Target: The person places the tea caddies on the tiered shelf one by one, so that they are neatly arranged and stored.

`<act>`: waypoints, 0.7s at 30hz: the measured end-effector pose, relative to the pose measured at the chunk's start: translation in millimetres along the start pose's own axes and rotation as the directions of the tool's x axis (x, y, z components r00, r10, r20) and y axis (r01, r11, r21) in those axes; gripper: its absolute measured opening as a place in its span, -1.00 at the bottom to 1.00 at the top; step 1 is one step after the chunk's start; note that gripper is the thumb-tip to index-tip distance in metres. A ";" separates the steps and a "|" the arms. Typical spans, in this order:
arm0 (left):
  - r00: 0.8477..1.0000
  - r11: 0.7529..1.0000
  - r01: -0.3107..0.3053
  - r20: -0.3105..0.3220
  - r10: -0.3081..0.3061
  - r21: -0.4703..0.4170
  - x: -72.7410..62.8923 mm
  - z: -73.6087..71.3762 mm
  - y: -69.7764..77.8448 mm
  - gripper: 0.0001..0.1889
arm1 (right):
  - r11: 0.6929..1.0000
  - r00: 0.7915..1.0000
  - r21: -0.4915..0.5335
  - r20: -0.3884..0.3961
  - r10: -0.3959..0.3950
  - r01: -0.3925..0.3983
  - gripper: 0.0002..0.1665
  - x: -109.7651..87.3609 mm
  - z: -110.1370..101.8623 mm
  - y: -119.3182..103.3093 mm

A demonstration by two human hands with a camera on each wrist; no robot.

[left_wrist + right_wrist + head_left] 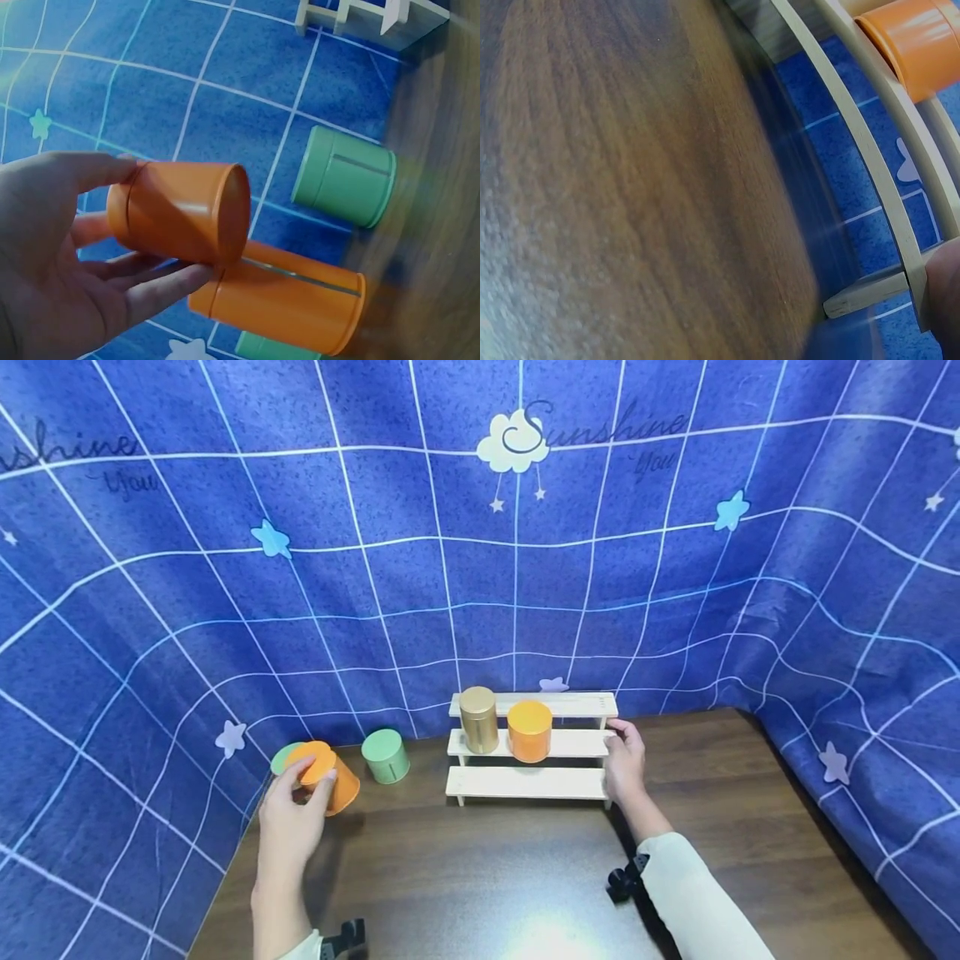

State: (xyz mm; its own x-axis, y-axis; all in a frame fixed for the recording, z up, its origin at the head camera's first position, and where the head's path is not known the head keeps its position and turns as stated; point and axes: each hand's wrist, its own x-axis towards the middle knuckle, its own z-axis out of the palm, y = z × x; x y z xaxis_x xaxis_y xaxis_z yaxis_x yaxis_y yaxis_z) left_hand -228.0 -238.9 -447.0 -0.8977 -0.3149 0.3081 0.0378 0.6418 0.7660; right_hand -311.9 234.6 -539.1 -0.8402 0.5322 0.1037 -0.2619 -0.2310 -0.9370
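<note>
Left hand (291,818) is clamped on a short orange tin (180,214), thumb and fingers on opposite sides, so no gap there. It's up off the counter (420,852) and roughly upright, long axis close to that of the tall orange tin (292,306) just beside it. Can't tell if those two actually touch, since one overlaps the other from where I'm looking.

The bit that matters, imo: the shelf (528,782) is off to the right of that hand, well apart, with a green tin (386,757) standing between them toward the back. Right hand (627,760) is way nearer the shelf, in fact it's gripping the right end, but the left one has the short tin. So the two are split across my hands.

Shelf's steps run left to right, and the middle one carries a gold tin (480,722) plus another orange tin (529,732). There's a second green tin (279,760) over by my left hand, mostly hidden, so not much to report on that.
</note>
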 end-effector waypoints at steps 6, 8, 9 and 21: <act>0.986 0.999 -0.042 0.163 0.042 -0.001 0.5 8.7 1.0 -0.35 | 0.998 1.000 0.053 0.002 0.022 -0.022 -0.62 1.2 -0.2 -0.6; 0.978 0.997 -0.072 0.197 0.073 -0.011 0.2 12.6 4.1 -0.35 | 0.997 1.000 0.074 -0.004 0.029 -0.029 -0.64 2.1 -0.6 -0.4; 0.974 0.996 -0.086 0.208 0.086 -0.010 -0.2 15.0 6.2 -0.36 | 0.996 0.999 0.080 -0.005 0.032 -0.032 -0.65 2.4 -0.8 -0.3; 0.898 0.985 -0.135 0.407 0.169 -0.110 -11.8 55.4 35.9 -0.40 | 0.998 1.000 0.068 -0.006 0.019 -0.018 -0.66 2.7 -2.3 0.6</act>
State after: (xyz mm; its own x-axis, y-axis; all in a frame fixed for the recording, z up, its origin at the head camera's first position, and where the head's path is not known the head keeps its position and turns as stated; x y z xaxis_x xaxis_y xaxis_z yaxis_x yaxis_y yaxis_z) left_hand -240.3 -173.4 -454.3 -0.9781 0.1103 0.1764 0.2071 0.5975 0.7746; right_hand -313.2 237.8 -540.2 -0.8420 0.5328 0.0842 -0.2781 -0.2952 -0.9141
